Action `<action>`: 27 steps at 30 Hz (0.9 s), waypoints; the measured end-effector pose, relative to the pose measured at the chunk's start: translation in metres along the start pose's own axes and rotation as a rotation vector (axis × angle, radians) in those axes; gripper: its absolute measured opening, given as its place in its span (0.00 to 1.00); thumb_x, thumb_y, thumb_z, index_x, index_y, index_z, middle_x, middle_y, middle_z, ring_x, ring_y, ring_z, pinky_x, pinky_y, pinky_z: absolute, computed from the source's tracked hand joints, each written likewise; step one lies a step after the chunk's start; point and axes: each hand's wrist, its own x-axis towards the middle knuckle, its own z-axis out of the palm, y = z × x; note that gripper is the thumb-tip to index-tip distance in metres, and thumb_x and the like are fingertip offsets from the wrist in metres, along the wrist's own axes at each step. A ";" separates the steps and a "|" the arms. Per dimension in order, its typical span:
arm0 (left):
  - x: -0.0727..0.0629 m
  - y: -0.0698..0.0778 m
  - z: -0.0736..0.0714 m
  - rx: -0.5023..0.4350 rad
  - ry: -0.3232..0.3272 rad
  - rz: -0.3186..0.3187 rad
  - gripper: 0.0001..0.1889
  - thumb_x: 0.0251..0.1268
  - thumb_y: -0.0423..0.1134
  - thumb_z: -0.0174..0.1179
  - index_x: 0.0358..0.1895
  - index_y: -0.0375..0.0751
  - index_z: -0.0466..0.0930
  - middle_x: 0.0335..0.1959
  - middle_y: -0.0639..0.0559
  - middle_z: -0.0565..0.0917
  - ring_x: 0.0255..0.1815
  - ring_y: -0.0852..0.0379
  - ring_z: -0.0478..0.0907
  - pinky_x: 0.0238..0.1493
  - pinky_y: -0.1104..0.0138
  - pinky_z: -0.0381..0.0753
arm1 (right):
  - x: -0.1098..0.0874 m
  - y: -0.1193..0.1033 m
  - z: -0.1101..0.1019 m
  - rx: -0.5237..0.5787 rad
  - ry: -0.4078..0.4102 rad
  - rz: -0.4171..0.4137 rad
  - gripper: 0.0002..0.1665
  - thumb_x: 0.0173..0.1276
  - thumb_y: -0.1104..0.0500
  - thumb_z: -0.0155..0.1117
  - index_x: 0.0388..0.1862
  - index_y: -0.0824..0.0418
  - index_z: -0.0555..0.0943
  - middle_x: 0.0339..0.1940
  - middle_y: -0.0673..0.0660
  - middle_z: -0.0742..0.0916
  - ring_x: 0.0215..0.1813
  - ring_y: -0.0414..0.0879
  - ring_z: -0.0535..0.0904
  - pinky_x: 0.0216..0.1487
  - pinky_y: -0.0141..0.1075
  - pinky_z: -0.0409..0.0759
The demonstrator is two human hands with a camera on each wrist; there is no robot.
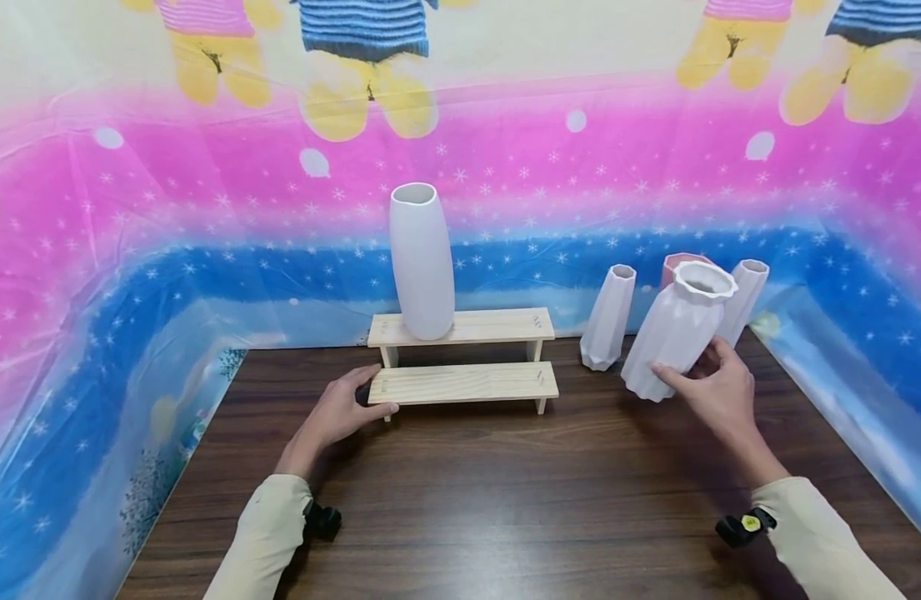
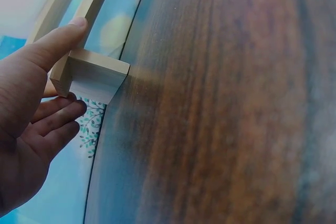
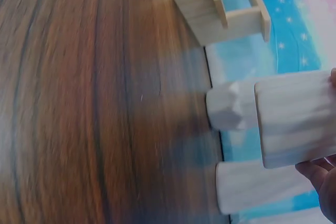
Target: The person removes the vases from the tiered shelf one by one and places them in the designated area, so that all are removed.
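Observation:
My right hand point(image 1: 718, 392) grips a white fluted vase point(image 1: 673, 333) with a scalloped rim, thumb on its near side. The vase leans to the right, and in the right wrist view its base point(image 3: 262, 124) is off the table. At the left end of a two-step wooden stand point(image 1: 463, 383), my left hand point(image 1: 340, 408) holds the lower step. In the left wrist view the thumb point(image 2: 60, 40) lies on the board and the other fingers curl by its end. A tall white vase point(image 1: 422, 267) stands upright on the upper step.
A slim white faceted vase point(image 1: 608, 321) stands at the table's back, right of the stand. Behind the held vase are a pink vase point(image 1: 673, 265) and another pale slim vase point(image 1: 748, 287), both partly hidden. A patterned cloth point(image 1: 505, 183) surrounds the dark wooden table point(image 1: 475, 500).

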 end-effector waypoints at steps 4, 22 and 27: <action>0.000 -0.001 0.001 0.002 0.002 0.001 0.48 0.60 0.59 0.73 0.77 0.35 0.65 0.75 0.33 0.67 0.76 0.34 0.64 0.69 0.40 0.69 | 0.002 0.011 -0.007 -0.030 0.023 0.030 0.50 0.54 0.43 0.84 0.71 0.59 0.73 0.64 0.60 0.84 0.60 0.55 0.82 0.52 0.26 0.83; 0.001 -0.001 0.000 0.013 0.000 0.000 0.48 0.60 0.59 0.73 0.77 0.35 0.65 0.75 0.33 0.67 0.76 0.34 0.64 0.70 0.40 0.69 | 0.012 0.052 -0.030 -0.087 0.036 0.213 0.59 0.55 0.38 0.81 0.78 0.60 0.65 0.71 0.63 0.78 0.68 0.59 0.75 0.60 0.47 0.79; 0.001 -0.001 0.000 0.010 -0.007 -0.005 0.48 0.60 0.60 0.72 0.77 0.35 0.65 0.75 0.33 0.67 0.76 0.34 0.64 0.70 0.40 0.69 | 0.013 0.063 -0.032 -0.068 0.033 0.252 0.60 0.55 0.38 0.81 0.79 0.61 0.63 0.73 0.64 0.76 0.69 0.61 0.74 0.66 0.57 0.75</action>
